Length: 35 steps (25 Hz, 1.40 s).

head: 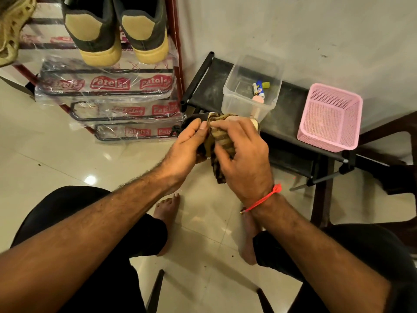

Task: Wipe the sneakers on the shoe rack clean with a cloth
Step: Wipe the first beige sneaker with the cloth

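Observation:
In the middle of the view my left hand [187,147] grips a dark sneaker [191,120] from below, thumb on top. Most of the sneaker is hidden; a bit of its pale sole [255,124] shows past my fingers. My right hand [243,159] holds a striped olive-brown cloth [222,141] against the sneaker, and a tail of the cloth hangs down between my hands. At the upper left stands the red-framed shoe rack [174,41], its shelves wrapped in printed plastic. On its upper shelf sits a pair of dark green sneakers [117,30] with tan heels and yellow soles.
A woven tan shoe [11,30] lies at the rack's top left. Right of the rack, a low black shelf [291,102] carries a clear plastic box [237,93] with batteries and a pink mesh basket [329,118]. My bare feet rest on glossy tiles; dark wooden furniture [322,195] stands at right.

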{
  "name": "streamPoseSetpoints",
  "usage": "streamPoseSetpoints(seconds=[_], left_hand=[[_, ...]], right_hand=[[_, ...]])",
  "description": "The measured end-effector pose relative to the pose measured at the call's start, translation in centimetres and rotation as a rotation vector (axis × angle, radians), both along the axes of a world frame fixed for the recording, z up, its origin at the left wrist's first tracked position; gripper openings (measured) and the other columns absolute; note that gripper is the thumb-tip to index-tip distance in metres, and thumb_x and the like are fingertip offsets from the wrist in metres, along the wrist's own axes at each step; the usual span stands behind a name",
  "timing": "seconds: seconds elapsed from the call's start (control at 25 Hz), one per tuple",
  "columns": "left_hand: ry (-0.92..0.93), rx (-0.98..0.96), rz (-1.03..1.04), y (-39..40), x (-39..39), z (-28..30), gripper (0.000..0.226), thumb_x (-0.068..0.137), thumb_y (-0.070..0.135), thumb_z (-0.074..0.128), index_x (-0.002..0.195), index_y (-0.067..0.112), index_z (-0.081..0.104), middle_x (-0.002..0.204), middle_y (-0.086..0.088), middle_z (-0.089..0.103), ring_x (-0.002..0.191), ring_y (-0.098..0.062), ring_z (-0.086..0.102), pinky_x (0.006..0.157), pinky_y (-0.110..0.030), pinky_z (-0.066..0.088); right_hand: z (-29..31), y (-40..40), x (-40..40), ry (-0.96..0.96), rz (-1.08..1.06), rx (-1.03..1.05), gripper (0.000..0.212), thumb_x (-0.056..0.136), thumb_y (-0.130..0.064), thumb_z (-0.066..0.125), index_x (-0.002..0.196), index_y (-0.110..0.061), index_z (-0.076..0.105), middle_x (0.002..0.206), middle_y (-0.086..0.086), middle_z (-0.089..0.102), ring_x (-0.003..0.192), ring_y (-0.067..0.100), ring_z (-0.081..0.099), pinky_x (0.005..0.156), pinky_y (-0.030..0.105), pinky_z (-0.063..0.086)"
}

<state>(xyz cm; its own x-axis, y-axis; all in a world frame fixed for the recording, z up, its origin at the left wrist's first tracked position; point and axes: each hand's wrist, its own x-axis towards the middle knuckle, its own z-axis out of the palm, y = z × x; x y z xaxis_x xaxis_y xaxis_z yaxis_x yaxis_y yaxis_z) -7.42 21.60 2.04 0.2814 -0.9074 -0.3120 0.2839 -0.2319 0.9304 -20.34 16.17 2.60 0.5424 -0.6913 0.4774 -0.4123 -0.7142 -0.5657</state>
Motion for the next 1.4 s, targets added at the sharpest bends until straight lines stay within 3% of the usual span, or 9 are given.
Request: streamPoseSetpoints(seconds=[0.16,0.32,0.48,0.6,0.72,0.92,1.08,1.2,1.4], left_hand=[[-0.038,0.015,-0.006,0.0,0.0,-0.4,0.043,0.096,0.051,0.053,0.120,0.015,0.059,0.111,-0.012,0.062,0.102,-0.026,0.059,0.105,-0.059,0.046],[-0.027,-0.021,0.027,0.0,0.4,-0.4,0.031,0.108,0.037,0.043,0.122,0.017,0.062,0.117,-0.008,0.067,0.107,-0.020,0.062,0.100,-0.045,0.050],[-0.016,-0.004,0.036,-0.1,0.7,-0.5,0.031,0.104,0.042,0.049,0.119,0.020,0.062,0.119,-0.010,0.069,0.111,-0.030,0.066,0.106,-0.058,0.049],[-0.012,0.005,0.044,-0.1,0.7,-0.5,0.030,0.107,0.036,0.045,0.124,0.019,0.063,0.122,-0.009,0.069,0.112,-0.023,0.067,0.101,-0.049,0.053],[-0.037,-0.009,0.012,0.0,0.9,-0.5,0.030,0.108,0.030,0.044,0.126,0.014,0.062,0.125,-0.016,0.067,0.107,-0.021,0.065,0.101,-0.052,0.054],[-0.210,0.041,0.104,-0.5,2.1,0.1,0.022,0.104,0.029,0.051,0.096,0.013,0.062,0.097,-0.006,0.063,0.090,-0.021,0.058,0.085,-0.052,0.052],[-0.095,0.097,0.300,-0.8,3.8,0.7,0.020,0.093,0.035,0.070,0.084,0.019,0.064,0.084,-0.001,0.069,0.079,-0.018,0.065,0.071,-0.045,0.058],[-0.100,0.096,0.294,-0.7,3.3,0.1,0.022,0.089,0.025,0.076,0.073,0.019,0.062,0.070,0.002,0.066,0.063,-0.010,0.061,0.058,-0.027,0.051],[-0.170,-0.052,0.215,-0.3,4.0,-0.4,0.045,0.082,0.003,0.066,0.046,0.024,0.047,0.052,0.008,0.038,0.052,-0.007,0.036,0.052,-0.024,0.034]], right_hand=[[-0.1,-3.6,-0.8,0.039,-0.109,-0.004,0.032,0.082,-0.005,0.064,0.114,-0.003,0.068,0.110,0.016,0.063,0.103,0.032,0.062,0.092,0.045,0.052],[-0.2,-0.1,-0.3,-0.004,0.060,0.033,0.033,0.082,-0.003,0.069,0.114,-0.005,0.069,0.112,0.012,0.064,0.107,0.025,0.061,0.097,0.032,0.050],[-0.4,-2.2,-0.6,-0.007,-0.066,-0.006,0.030,0.081,-0.001,0.067,0.110,-0.003,0.067,0.109,0.015,0.062,0.103,0.028,0.061,0.093,0.038,0.051],[-0.1,-0.3,0.1,0.026,0.042,0.007,0.031,0.080,-0.004,0.068,0.111,-0.004,0.069,0.109,0.013,0.063,0.104,0.024,0.059,0.096,0.028,0.047],[0.5,-2.0,-0.3,0.095,-0.028,0.049,0.028,0.082,-0.007,0.065,0.110,-0.006,0.068,0.109,0.012,0.063,0.101,0.026,0.060,0.093,0.032,0.049],[0.7,-5.7,-3.1,0.036,-0.155,0.393,0.021,0.091,-0.010,0.068,0.110,-0.015,0.072,0.104,-0.004,0.070,0.098,0.009,0.065,0.096,0.029,0.053],[0.1,-5.3,-3.0,-0.092,0.081,0.697,0.025,0.095,-0.010,0.065,0.118,-0.017,0.070,0.112,-0.003,0.071,0.105,0.012,0.067,0.094,0.042,0.057],[0.5,-3.3,-1.4,-0.093,0.270,0.518,0.029,0.095,-0.003,0.062,0.121,-0.013,0.068,0.121,0.000,0.067,0.116,0.012,0.062,0.104,0.042,0.050],[0.4,-1.7,-0.7,0.091,0.436,0.032,0.037,0.086,0.006,0.061,0.119,-0.010,0.069,0.120,0.007,0.065,0.114,0.019,0.056,0.101,0.035,0.044]])
